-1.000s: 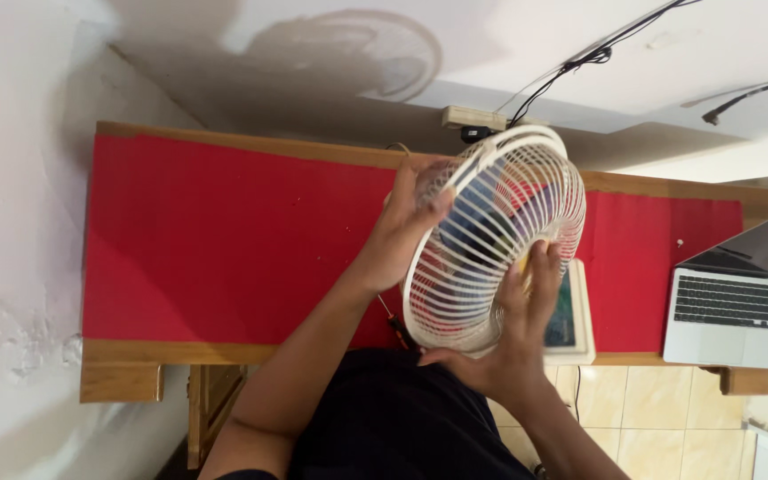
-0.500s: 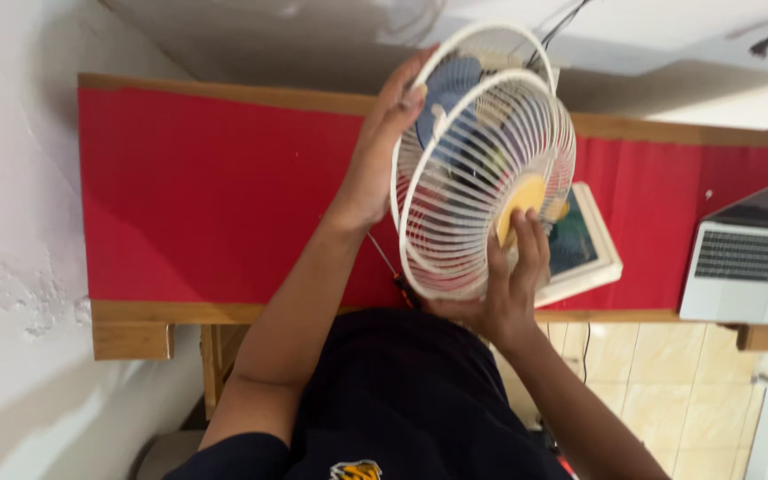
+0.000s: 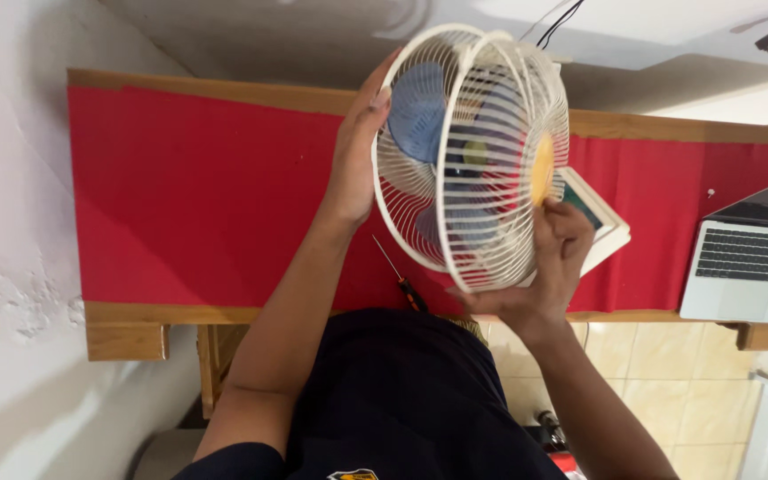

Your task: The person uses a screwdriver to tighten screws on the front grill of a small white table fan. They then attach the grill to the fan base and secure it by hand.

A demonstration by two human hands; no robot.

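Observation:
I hold a small fan [image 3: 473, 156] with a cream wire cage, blue blades and a yellow centre cap above a table covered with red cloth [image 3: 206, 196]. The fan is turned so its cage is seen nearly edge-on. My left hand [image 3: 354, 160] grips the cage rim on the left side. Fingers of my right hand [image 3: 554, 267] curl around the lower right of the front grille, near the yellow cap. A thin screwdriver [image 3: 399, 276] with an orange and black handle lies on the cloth just below the fan.
A white-edged flat book or box [image 3: 604, 229] lies on the cloth behind my right hand. An open silver laptop [image 3: 744, 267] sits at the right end. The wooden table edge [image 3: 179, 313] runs in front, a white wall at left, dark cables [image 3: 561, 13] at the top.
The fan has turned from grille-facing-me to nearly edge-on and sits slightly higher. My right hand slid from the yellow cap to the lower right grille. The screwdriver is now uncovered.

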